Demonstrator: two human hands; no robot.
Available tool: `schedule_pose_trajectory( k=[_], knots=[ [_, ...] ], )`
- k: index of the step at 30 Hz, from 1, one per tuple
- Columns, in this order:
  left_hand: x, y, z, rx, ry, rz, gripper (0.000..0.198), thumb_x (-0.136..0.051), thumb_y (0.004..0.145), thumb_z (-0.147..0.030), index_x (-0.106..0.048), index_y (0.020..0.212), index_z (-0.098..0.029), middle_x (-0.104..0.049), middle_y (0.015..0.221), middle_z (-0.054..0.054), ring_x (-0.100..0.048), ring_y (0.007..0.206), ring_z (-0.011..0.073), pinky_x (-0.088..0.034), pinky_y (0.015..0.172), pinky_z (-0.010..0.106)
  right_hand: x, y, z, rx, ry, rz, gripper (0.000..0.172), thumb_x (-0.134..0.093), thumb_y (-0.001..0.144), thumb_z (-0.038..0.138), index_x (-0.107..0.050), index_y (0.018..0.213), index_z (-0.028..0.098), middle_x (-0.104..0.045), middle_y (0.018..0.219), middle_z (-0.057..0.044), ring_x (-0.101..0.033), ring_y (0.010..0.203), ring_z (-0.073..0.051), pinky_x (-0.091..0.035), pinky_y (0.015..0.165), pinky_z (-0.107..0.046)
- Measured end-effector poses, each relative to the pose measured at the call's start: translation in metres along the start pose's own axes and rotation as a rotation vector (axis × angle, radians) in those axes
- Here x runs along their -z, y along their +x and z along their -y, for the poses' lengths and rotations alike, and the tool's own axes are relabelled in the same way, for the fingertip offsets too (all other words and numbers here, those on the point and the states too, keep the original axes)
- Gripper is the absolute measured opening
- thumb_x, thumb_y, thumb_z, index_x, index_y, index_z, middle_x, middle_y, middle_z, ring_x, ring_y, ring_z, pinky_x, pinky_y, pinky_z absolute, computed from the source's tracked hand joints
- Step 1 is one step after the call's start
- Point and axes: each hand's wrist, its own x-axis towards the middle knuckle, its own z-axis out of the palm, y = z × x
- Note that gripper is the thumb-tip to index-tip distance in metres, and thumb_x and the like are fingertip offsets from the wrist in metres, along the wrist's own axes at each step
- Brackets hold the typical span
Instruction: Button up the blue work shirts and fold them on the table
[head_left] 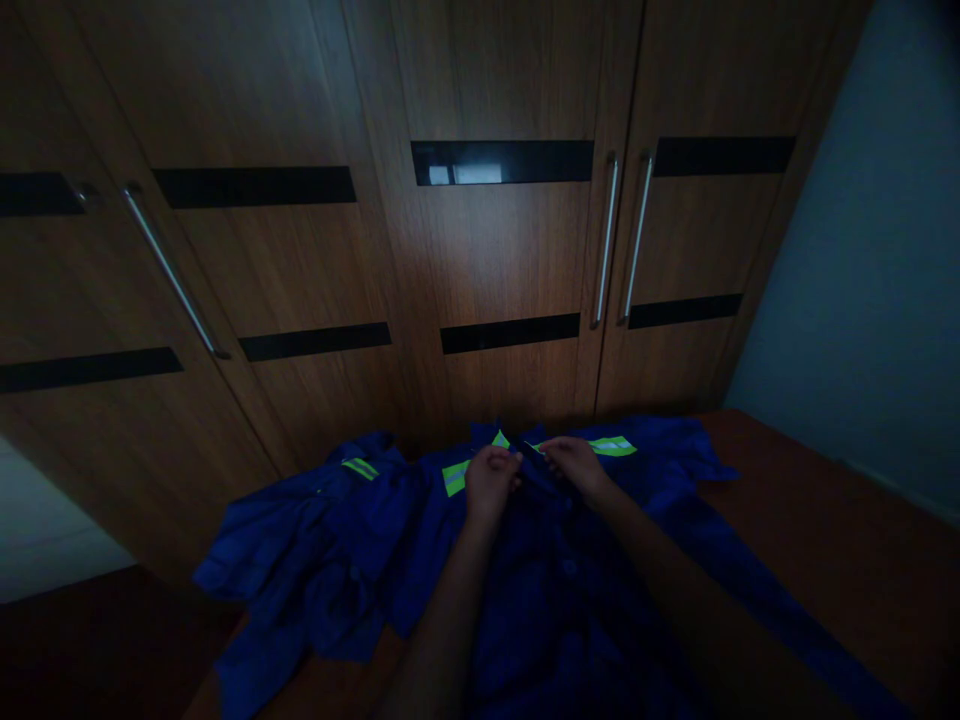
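A dark blue work jacket (525, 600) with yellow-green reflective strips lies spread out in front of me. My left hand (491, 482) is closed in a pinch at the upper front of the jacket, beside a reflective strip (454, 478). Just to its right, my right hand (574, 464) pinches the opposite front edge, next to another reflective strip (613, 446). A narrow gap separates the two hands. The dim light hides exactly what lies between the fingertips. Part of the jacket's lower front is covered by my forearms.
Another crumpled blue garment (315, 540) with a reflective strip lies to the left. The clothes rest on a reddish-brown surface (810, 530). Behind it rises a wooden wardrobe (495, 250) with long metal handles (606, 240). A pale wall (862, 300) stands at the right.
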Motion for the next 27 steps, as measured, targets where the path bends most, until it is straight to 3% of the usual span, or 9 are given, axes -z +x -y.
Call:
schedule_pose_trajectory(
  k=[4,7,12,16,22,27],
  knots=[
    [0.0,-0.011,-0.013,0.039,-0.164,0.024,0.033,-0.072,0.063,-0.044,-0.055,0.072,-0.017,-0.067,0.065,0.002,-0.056,0.046,0.0089,-0.036,0.043,0.017,0.001,0.003,0.012,0.052,-0.047,0.035,0.025,-0.045,0.088,0.021,-0.068,0.097,0.018,-0.072,0.096,-0.005,-0.066,0.087,-0.014,-0.048,0.072,-0.022],
    [-0.003,-0.029,-0.011,0.072,-0.233,0.012,0.033,-0.072,0.063,-0.043,-0.054,0.073,-0.017,-0.067,0.065,0.001,-0.056,0.047,0.0081,-0.036,0.044,0.017,-0.008,0.007,0.017,0.037,-0.174,0.12,0.012,-0.06,0.084,0.025,-0.068,0.085,0.016,-0.07,0.094,-0.006,-0.064,0.091,-0.018,-0.048,0.08,-0.03],
    [-0.007,-0.058,0.0,0.109,-0.296,-0.019,0.031,-0.072,0.063,-0.04,-0.055,0.074,-0.017,-0.065,0.063,0.0,-0.058,0.05,0.0089,-0.037,0.045,0.017,-0.018,0.009,0.015,-0.039,-0.339,0.217,0.022,-0.059,0.088,0.034,-0.062,0.099,0.015,-0.064,0.104,-0.006,-0.061,0.095,-0.018,-0.05,0.084,-0.039],
    [-0.006,-0.064,-0.004,0.114,-0.339,-0.031,0.031,-0.073,0.063,-0.038,-0.057,0.078,-0.016,-0.067,0.065,0.001,-0.059,0.053,0.0094,-0.039,0.048,0.018,-0.017,0.005,0.012,-0.051,-0.367,0.254,0.023,-0.058,0.088,0.034,-0.062,0.102,0.015,-0.063,0.105,-0.006,-0.061,0.096,-0.019,-0.05,0.083,-0.038],
    [-0.007,-0.071,-0.018,0.135,-0.377,-0.032,0.026,-0.073,0.063,-0.033,-0.057,0.075,-0.016,-0.067,0.066,0.001,-0.059,0.053,0.0093,-0.041,0.05,0.018,-0.019,-0.004,0.016,-0.034,-0.267,0.258,0.023,-0.059,0.088,0.032,-0.061,0.104,0.015,-0.062,0.109,-0.006,-0.06,0.099,-0.02,-0.049,0.086,-0.041],
    [-0.004,-0.095,-0.017,0.173,-0.409,-0.075,0.026,-0.071,0.067,-0.035,-0.055,0.077,-0.018,-0.069,0.071,0.002,-0.063,0.059,0.0109,-0.044,0.052,0.019,-0.016,-0.001,0.01,-0.047,0.035,0.215,0.021,-0.059,0.088,0.033,-0.062,0.099,0.015,-0.064,0.102,-0.004,-0.061,0.091,-0.017,-0.051,0.08,-0.036]
  ],
)
